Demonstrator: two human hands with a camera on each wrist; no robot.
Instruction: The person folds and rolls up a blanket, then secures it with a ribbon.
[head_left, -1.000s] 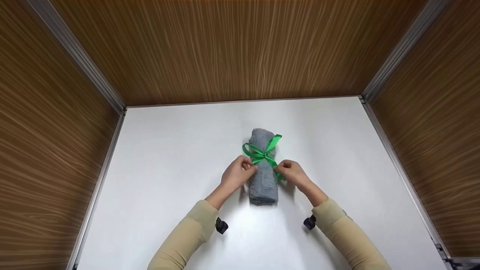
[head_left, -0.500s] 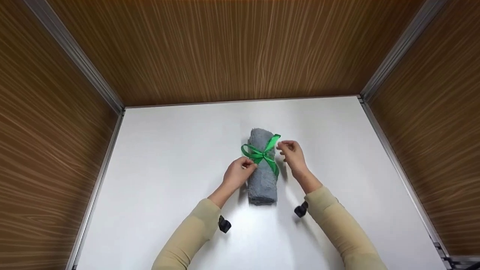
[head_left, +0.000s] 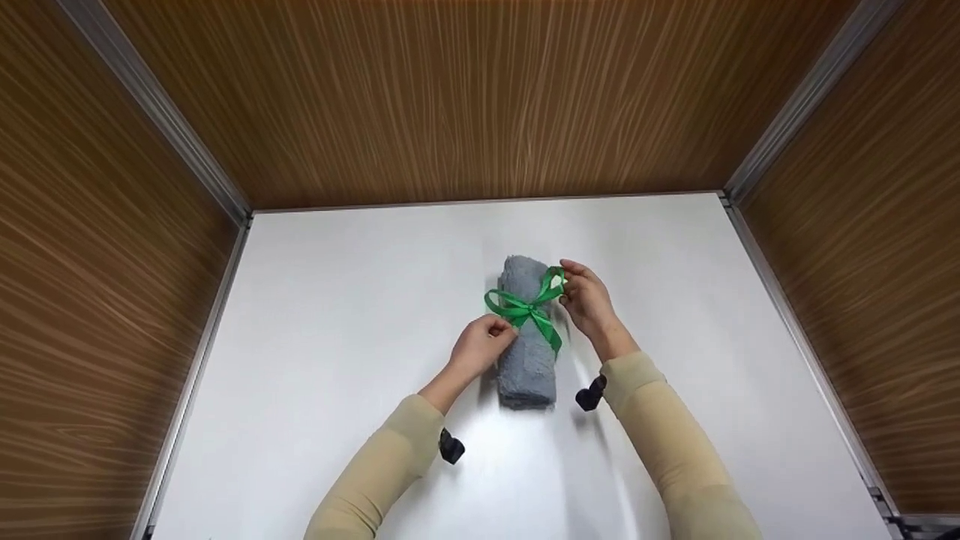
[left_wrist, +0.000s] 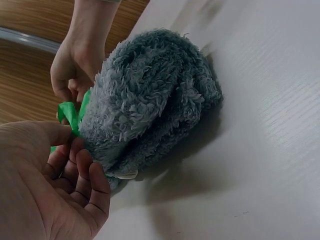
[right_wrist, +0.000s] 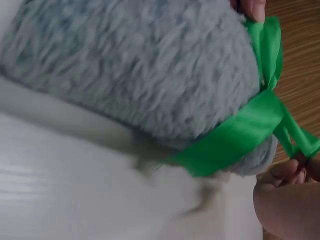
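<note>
A rolled grey towel [head_left: 527, 360] lies lengthwise on the white table [head_left: 337, 300], tied round its middle with a green ribbon [head_left: 525, 307] in a bow. My left hand [head_left: 501, 328] pinches the ribbon's left tail beside the knot. My right hand [head_left: 564, 279] pinches the bow's upper right loop at the towel's far end. In the left wrist view the towel [left_wrist: 150, 95] fills the middle, with the left hand [left_wrist: 75, 165] curled by the ribbon [left_wrist: 70, 112] and the right hand [left_wrist: 75, 65] behind. The right wrist view shows the ribbon [right_wrist: 240, 135] crossing the towel [right_wrist: 125, 65].
Wood-grain walls [head_left: 480, 97] with metal corner rails [head_left: 225, 187] close the table in at the back, left and right. White table surface lies on both sides of the towel and in front of it.
My right hand let go of the lower right tail and moved up and away to the bow's upper right loop. The left hand stayed at the knot.
</note>
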